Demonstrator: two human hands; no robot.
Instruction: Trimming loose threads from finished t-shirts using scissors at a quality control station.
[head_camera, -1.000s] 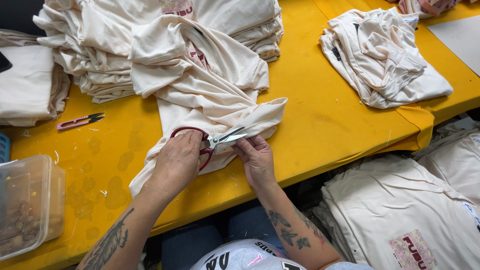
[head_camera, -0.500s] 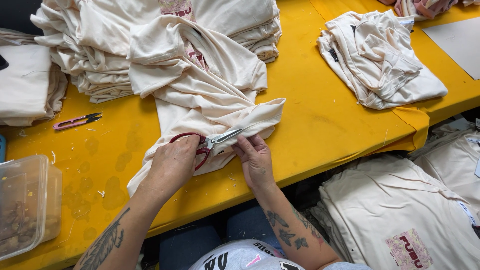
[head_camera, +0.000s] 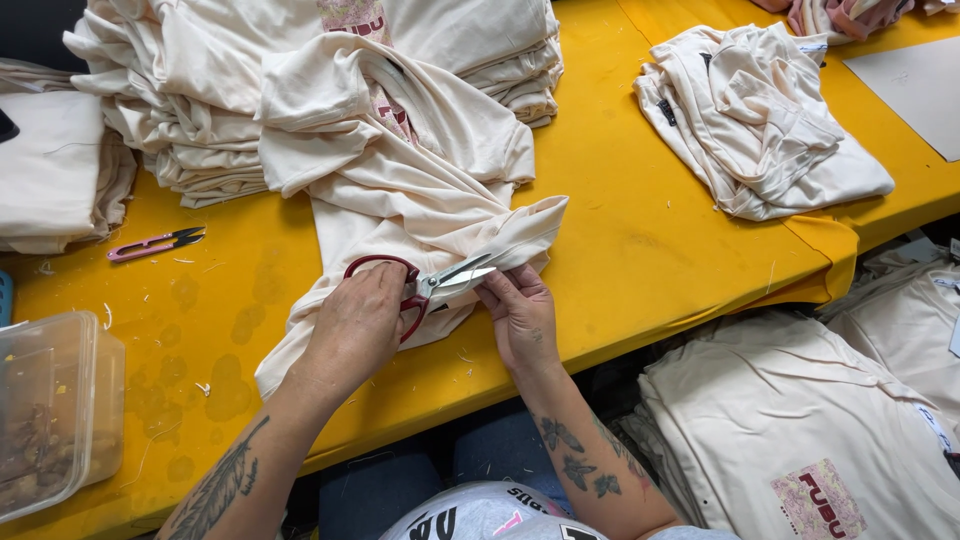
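Head view, looking down on a yellow surface (head_camera: 640, 250). Left hand (head_camera: 355, 325) closed around red-handled scissors (head_camera: 420, 285), fingers through the handle loops, blades pointing right and slightly parted at the fabric edge. Right hand (head_camera: 520, 315) pinching the hem of a cream T-shirt (head_camera: 400, 190) just beside the blade tips, fingers closed on the cloth. T-shirt spread across the middle of the surface, lower end draped over the near edge, upper end lying against a stack of cream garments (head_camera: 230, 100) at the far left. Second bundle of cream garments (head_camera: 760, 125) well apart at the far right. Small pink thread snips (head_camera: 155, 242) lying flat on the surface to the left, apart from both hands. Clear plastic container (head_camera: 50, 410) at the near left corner, contents unclear. More cream shirts (head_camera: 800, 430) piled below the surface edge at lower right. Loose thread scraps scattered over the yellow cover.
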